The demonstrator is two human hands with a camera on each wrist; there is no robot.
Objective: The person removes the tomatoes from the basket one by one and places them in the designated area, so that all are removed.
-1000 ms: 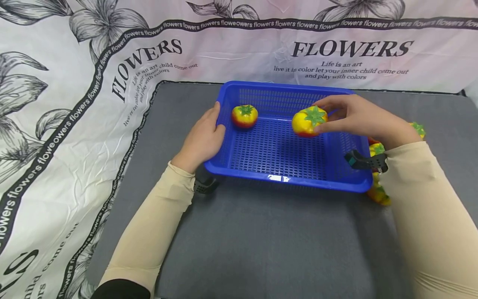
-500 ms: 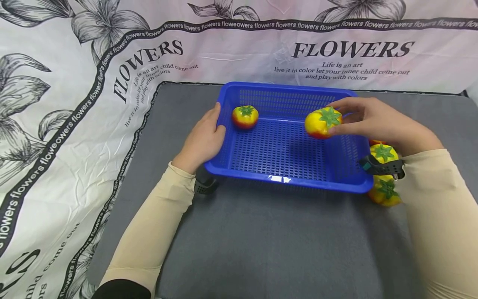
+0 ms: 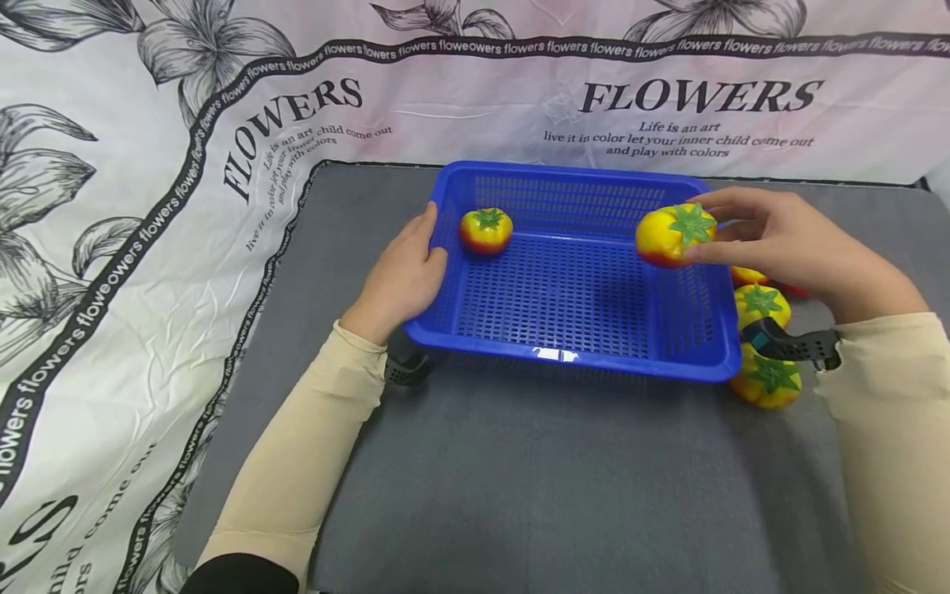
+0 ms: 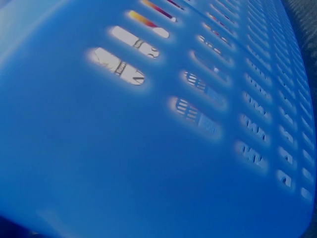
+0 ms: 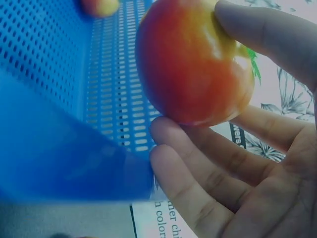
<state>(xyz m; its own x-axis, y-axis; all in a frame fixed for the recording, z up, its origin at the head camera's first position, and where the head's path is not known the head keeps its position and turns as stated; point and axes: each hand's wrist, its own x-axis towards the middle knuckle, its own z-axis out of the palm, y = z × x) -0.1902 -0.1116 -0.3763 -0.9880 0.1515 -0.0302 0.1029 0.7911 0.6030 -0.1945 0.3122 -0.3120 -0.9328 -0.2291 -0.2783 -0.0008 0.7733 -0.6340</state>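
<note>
My left hand holds the left end of a blue plastic basket, thumb over the rim; its other fingers are partly hidden. The left wrist view is filled by the slotted basket wall. Over the basket's right end, my right hand pinches a yellow and red tomato with a green star-shaped top. The right wrist view shows this tomato between thumb and fingers, above the basket's edge. Another tomato sits inside the basket at the far left.
Several more tomatoes lie on the grey table just right of the basket, partly under my right wrist. A white flower-printed cloth borders the table at the back and left.
My right hand has moved right with the tomato, from above the basket's middle to its right end. More of the tomatoes beside the basket show. The left hand and basket stay put.
</note>
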